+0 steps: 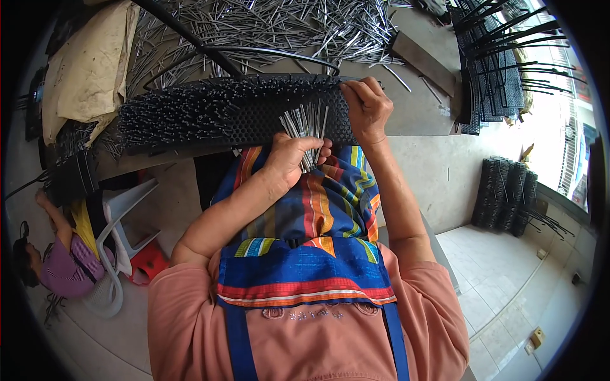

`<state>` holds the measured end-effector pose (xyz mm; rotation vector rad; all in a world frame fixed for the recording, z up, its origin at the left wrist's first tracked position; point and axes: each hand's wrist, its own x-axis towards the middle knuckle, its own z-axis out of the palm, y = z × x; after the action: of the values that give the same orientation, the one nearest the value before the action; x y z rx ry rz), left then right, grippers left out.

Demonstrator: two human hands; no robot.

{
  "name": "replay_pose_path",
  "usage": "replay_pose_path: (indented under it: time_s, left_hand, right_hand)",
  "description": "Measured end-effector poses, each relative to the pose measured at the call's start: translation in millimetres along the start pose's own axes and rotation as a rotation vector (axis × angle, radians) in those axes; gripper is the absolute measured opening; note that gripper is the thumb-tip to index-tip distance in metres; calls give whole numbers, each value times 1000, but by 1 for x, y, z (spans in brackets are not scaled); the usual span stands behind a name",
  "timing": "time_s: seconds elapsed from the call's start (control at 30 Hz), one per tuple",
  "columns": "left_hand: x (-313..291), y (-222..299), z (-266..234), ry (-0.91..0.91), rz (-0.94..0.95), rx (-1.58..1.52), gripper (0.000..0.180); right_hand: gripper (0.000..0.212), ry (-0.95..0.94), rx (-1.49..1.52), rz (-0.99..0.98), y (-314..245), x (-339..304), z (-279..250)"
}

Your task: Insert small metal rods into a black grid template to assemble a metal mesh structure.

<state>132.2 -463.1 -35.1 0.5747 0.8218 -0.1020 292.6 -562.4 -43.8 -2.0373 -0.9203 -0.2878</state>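
Observation:
My left hand (289, 159) is closed around a bundle of thin metal rods (305, 124), which fan out upward over the near side of a long black perforated rack (254, 119). Many thin dark rods (171, 111) stand in the rack's holes, thickest over its left half and along the far edge. At the rack's right end, my right hand (370, 113) is pinched, thumb against fingers, just above the holes. Whatever lies between those fingertips is too small to make out. Bare holes show in the rack's middle and right parts.
Loose metal rods (273, 28) cover the table behind the rack, with a flat bar (424, 63) at right. A curved black frame (210, 49) arches over them. Stacked black racks (502, 190) stand at right. Another person (73, 260) sits at lower left near a grey chair (114, 228).

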Motion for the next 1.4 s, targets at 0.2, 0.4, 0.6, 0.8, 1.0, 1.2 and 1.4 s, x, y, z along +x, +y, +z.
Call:
replay_pose_path:
  time_s: [0.2,0.4,0.6,0.8,1.0,1.2,1.4]
  left_hand:
    - [-1,2,5,-53,46,-47,19]
    - [-5,-4,12,-63,46,43,24]
    - [-5,-2,8,48,11,51,16]
    - [-2,-6,7,26,47,143,11]
    - [0,-3,8,76,-30,85,12]
    - [-1,-4,12,53,-44,-37,9]
    - [-3,-7,6,40,-77,42,15]
  right_hand:
    - [11,-299,294,476,-19,-7,-17]
    - [14,-484,772,982,-24,-27,-24]
    - [8,-3,818,875,-13,-16,-33]
    - [5,165,451,290,13,4,-26]
    - [5,141,429,283,11,7,-22]
    - [7,67,286,210,14,-1,-14]
    - [13,80,112,181,8,1,-11]
